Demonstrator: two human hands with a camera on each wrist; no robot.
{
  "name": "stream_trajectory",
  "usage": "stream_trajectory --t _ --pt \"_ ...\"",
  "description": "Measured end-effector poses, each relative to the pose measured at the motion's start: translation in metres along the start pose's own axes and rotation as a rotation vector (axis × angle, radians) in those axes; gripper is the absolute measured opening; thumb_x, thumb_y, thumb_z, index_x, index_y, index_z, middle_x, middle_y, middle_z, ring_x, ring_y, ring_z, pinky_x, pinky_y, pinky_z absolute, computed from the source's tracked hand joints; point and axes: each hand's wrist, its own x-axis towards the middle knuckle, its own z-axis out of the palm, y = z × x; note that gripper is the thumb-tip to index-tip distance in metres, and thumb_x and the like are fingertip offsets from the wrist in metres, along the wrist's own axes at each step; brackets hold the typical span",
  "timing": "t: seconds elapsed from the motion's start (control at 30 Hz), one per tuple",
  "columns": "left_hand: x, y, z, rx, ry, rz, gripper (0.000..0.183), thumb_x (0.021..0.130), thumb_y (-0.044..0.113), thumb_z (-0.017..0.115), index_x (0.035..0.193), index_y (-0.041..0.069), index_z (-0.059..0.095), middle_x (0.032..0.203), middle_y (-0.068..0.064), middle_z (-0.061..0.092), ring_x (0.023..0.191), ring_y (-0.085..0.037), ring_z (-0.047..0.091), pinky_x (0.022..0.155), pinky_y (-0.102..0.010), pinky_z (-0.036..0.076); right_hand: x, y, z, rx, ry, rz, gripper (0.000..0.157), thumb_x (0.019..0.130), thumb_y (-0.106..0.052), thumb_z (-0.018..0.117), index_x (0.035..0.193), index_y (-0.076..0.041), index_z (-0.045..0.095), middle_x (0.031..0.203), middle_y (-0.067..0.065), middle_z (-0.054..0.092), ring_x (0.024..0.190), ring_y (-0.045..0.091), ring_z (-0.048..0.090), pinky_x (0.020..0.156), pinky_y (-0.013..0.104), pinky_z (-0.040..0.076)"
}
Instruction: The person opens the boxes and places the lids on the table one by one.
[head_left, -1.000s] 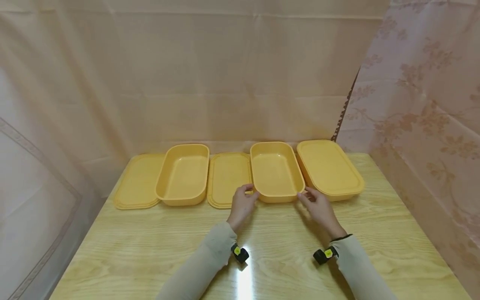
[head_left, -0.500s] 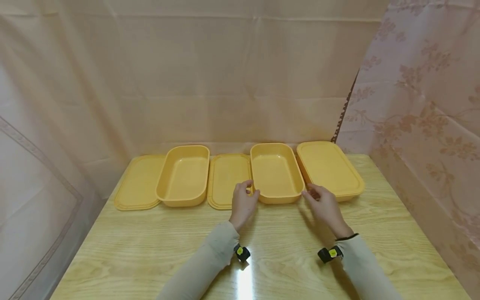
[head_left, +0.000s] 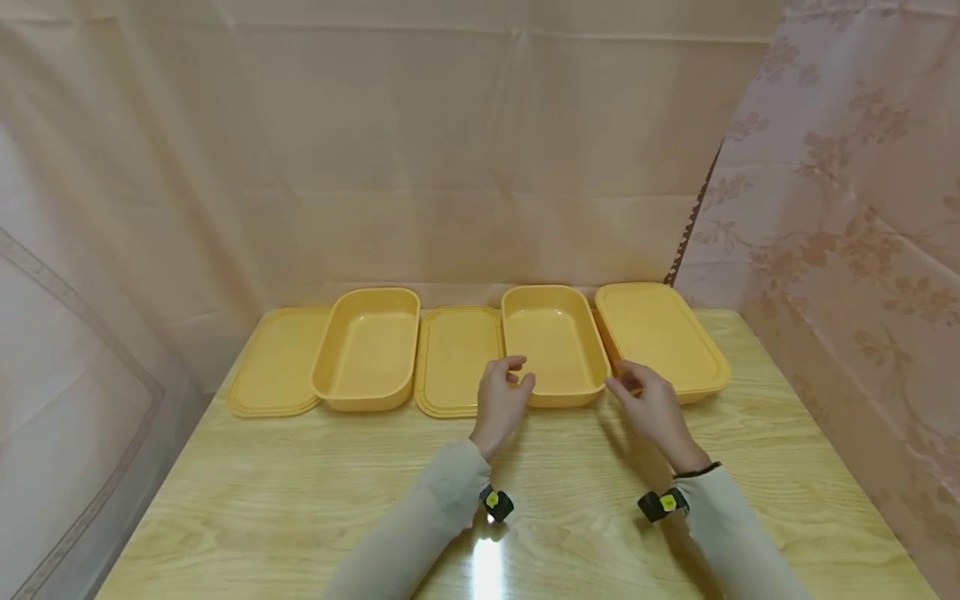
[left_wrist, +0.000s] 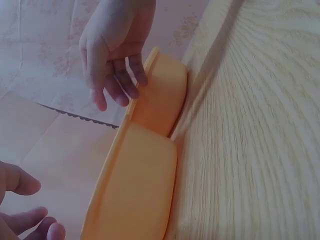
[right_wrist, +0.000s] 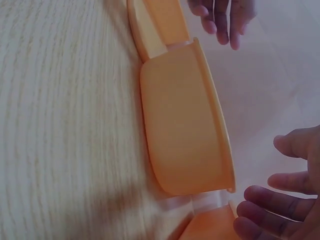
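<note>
Far left, a flat yellow plastic-looking lid with rounded corners (head_left: 273, 367) lies on the pale wood-grain table (head_left: 262, 500), with a deep yellow rectangular tub, open-topped (head_left: 367, 354), just beside it. Neither hand is near those, so best leave them be. Next comes a second flat yellow lid (head_left: 457, 354), and the left hand (head_left: 501, 408) sits at its near right corner, fingers loosely bent, thumb apart, gripping nothing. Worth keeping that wrist from nudging the lid.

Then the tub that seems to matter, another open yellow one with a rounded rim (head_left: 555, 342), standing upright on the table between the two hands. The step looks like adjusting it by its near corners; if so, light, even pressure from both sides would keep it straight, since one-sided pushing could twist it.

The right hand (head_left: 654, 412) is at the near right corner, fingers spread and not grasping; can't tell if a fingertip brushes the rim. Far right is a lidded yellow tub (head_left: 660, 333), close by, so those knuckles need care
</note>
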Motion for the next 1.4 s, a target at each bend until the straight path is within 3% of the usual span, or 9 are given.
stream_trajectory --t 0.33,0.7,1.4 --pt "-0.003 0.008 0.014 -0.110 -0.066 0.068 0.029 0.092 0.008 0.062 0.118 -0.005 0.063 0.115 -0.021 0.064 0.097 -0.027 0.066 0.080 -0.028 0.057 0.003 -0.004 -0.010 -0.013 -0.011 -0.001 0.042 0.098 -0.023 0.059 0.129 0.006 0.057 0.104 0.022 0.066 0.095 0.035 0.065 0.080 0.049 0.055" --pt "-0.010 0.012 0.029 -0.122 -0.104 0.109 0.027 0.092 0.009 0.063 0.115 -0.005 0.065 0.107 -0.018 0.070 0.093 -0.023 0.067 0.079 -0.021 0.055 0.001 0.002 -0.017 -0.022 0.036 -0.003 0.041 0.097 -0.019 0.061 0.127 0.008 0.058 0.108 0.028 0.064 0.102 0.042 0.060 0.084 0.055 0.052" --pt "-0.022 0.017 0.061 -0.075 -0.178 0.157 0.028 0.092 0.011 0.064 0.117 -0.003 0.067 0.111 -0.016 0.071 0.094 -0.021 0.070 0.078 -0.015 0.053 -0.001 0.016 -0.030 -0.112 0.108 0.008 0.040 0.096 -0.020 0.062 0.122 0.010 0.060 0.109 0.032 0.061 0.101 0.044 0.056 0.082 0.056 0.046"
